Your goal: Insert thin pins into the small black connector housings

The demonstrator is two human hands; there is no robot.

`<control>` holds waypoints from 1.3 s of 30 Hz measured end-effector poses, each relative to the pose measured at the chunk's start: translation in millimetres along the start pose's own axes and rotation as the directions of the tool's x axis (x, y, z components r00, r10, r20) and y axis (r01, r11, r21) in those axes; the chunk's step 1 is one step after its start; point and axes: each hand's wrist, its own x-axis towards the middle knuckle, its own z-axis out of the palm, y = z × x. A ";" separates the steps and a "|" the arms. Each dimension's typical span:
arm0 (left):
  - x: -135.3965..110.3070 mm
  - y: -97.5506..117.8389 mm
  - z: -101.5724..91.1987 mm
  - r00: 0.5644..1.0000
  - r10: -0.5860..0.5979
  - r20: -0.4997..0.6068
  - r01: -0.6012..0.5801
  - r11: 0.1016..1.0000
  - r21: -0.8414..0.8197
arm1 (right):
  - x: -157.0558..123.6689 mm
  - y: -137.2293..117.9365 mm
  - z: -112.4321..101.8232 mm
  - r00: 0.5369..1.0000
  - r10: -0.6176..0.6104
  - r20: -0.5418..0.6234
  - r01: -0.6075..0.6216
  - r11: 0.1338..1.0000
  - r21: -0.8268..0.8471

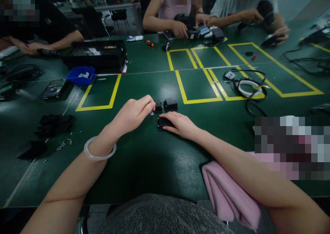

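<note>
My left hand (138, 112) is closed around the handle of a small screwdriver (152, 113), its thin shaft slanting down toward the near black block. Under the fingers of my right hand (179, 124) lies that small black block (163, 122), held against the green table (144, 165). The screwdriver's tip is close to the block's left end; whether it touches a screw is too small to tell. Just beyond stand two similar black blocks, one at the right (170, 103) and another (158, 106) partly hidden by my left hand.
Loose screws (62, 146) and black parts (55, 124) lie at left. A blue bin (81, 76) stands by a black crate (98, 55). A cable coil (250, 86) lies right, a pink cloth (229, 192) at the near edge. Several co-workers sit across the table.
</note>
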 end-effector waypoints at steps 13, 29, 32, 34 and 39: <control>-2.3 1.0 11.3 0.998 -0.053 -0.043 0.041 0.967 -0.251 | 0.4 -0.1 0.0 1.000 -0.009 -0.009 0.009 1.000 0.018; -2.5 -5.4 11.5 0.999 -0.002 -0.034 -0.005 0.981 -0.196 | 0.5 -1.0 -0.5 1.000 -0.010 0.006 0.010 1.000 0.012; -3.4 -2.3 12.9 0.998 0.019 -0.061 -0.028 0.988 -0.151 | 0.3 0.2 0.7 1.000 -0.022 -0.006 0.022 1.000 0.014; -4.0 0.6 13.3 0.996 0.027 -0.080 -0.036 0.993 -0.114 | 0.6 -0.1 0.8 1.000 -0.019 0.000 0.019 1.000 0.001; -3.2 4.6 12.9 0.997 0.030 -0.072 -0.036 0.995 -0.091 | 1.4 -0.7 0.4 1.000 -0.006 0.015 0.006 1.000 -0.002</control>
